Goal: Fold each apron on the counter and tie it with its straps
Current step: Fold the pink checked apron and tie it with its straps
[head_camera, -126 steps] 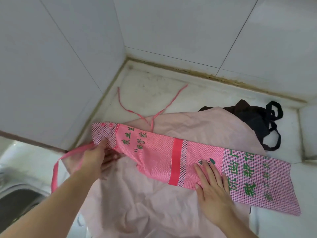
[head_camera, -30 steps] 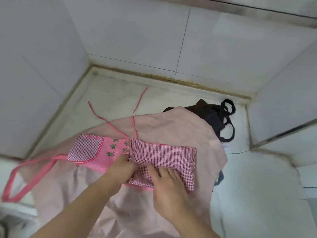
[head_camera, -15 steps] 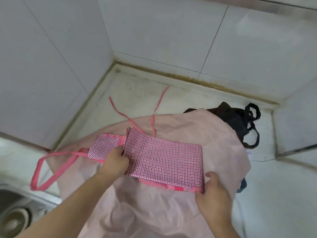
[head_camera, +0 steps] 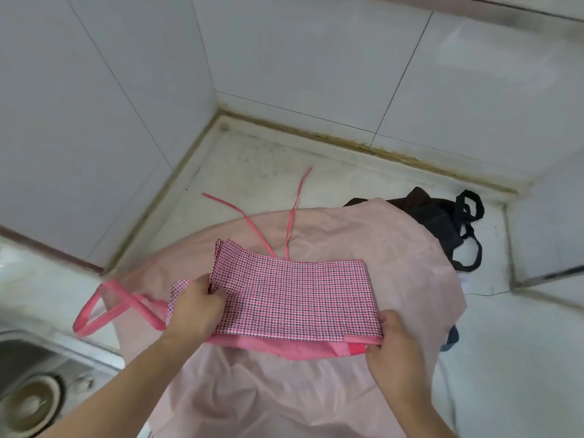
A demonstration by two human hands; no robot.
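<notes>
While hands (head_camera: 392, 346) pinch it, apron (head_camera: 294, 298) spans between.

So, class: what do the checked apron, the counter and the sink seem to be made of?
Checked apron: thin woven cloth, probably cotton; it folds flat and creases sharply. Counter: pale stone or marble-like slab, matt and stained. Sink: brushed steel, judging by its grey sheen.

Pale stained tabletop (head_camera: 252, 159) set into a tiled corner, pale pink cloth (head_camera: 363, 235) spread across it, black apron (head_camera: 442, 222) bunched at its far right edge, two thin pink straps (head_camera: 297, 197) trailed toward the corner
</notes>
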